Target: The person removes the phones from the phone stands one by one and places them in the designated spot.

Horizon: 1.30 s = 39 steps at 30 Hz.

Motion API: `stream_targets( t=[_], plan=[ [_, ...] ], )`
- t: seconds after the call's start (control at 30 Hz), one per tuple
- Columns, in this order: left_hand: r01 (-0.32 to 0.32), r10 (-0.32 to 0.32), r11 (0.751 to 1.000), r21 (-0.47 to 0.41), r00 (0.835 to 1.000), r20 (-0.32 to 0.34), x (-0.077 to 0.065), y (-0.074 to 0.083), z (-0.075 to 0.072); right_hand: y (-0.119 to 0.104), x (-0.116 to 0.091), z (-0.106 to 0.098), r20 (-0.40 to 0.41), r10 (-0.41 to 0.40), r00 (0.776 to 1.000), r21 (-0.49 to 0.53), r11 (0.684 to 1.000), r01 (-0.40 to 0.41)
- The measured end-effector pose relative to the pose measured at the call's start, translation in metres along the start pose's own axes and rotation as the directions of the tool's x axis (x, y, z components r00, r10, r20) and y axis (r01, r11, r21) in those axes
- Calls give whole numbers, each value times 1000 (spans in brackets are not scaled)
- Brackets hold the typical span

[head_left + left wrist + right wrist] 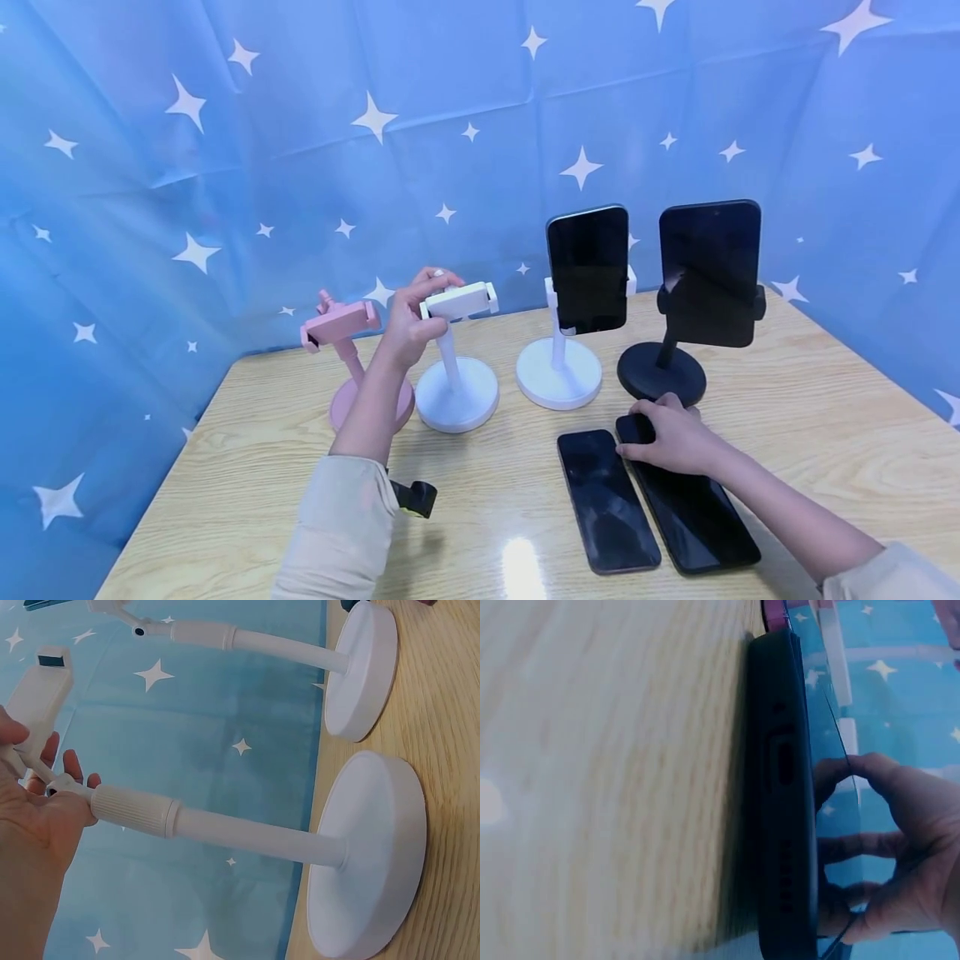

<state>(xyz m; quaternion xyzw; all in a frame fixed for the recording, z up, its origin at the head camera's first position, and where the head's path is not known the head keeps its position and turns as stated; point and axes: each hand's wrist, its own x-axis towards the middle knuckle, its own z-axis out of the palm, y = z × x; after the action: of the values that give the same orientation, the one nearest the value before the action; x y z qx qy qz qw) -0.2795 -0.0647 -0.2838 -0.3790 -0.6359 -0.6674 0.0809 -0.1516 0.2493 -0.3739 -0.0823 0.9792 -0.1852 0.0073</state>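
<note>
My left hand (414, 321) grips the clamp head of a white phone stand (457, 398), thumb in front and fingers behind. In the left wrist view the stand's ribbed collar (135, 811) and round base (367, 855) show, the base on the table. That clamp holds no phone. My right hand (678, 437) spans the far end of a black smartphone (701, 521) lying flat, thumb at its left edge and fingers over the other side. The right wrist view shows that phone's port edge (784, 795) close up. Left of it lies a second dark smartphone (607, 500).
A pink phone stand (348, 325) is left of the gripped one. To the right, another white stand (558, 379) and a black stand (660, 373) each hold an upright phone. A starred blue curtain (465, 167) hangs behind the wooden table (480, 483).
</note>
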Motion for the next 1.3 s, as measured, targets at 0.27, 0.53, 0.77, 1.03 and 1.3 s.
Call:
stream_targets(
  t=[0.27,0.53,0.77,1.03,1.3],
  plan=[
    [27,-27,1000,7,1000,-2,-1,0,-1,0,-2,3,-6,39,999,-21,999,-39],
    [68,-68,997,34,998,12,-2,2,-2,0,-4,3,-6,89,996,-19,996,-89],
    [75,-75,996,37,997,4,-3,4,0,0,-6,4,-21,64,998,-55,996,-65],
    [56,-55,998,8,997,-57,-10,6,6,-3,-7,-2,22,32,999,-115,993,-30],
    [81,-147,973,-218,940,-307,-24,9,19,-14,-8,-11,-66,-65,996,-163,985,54]
  ],
)
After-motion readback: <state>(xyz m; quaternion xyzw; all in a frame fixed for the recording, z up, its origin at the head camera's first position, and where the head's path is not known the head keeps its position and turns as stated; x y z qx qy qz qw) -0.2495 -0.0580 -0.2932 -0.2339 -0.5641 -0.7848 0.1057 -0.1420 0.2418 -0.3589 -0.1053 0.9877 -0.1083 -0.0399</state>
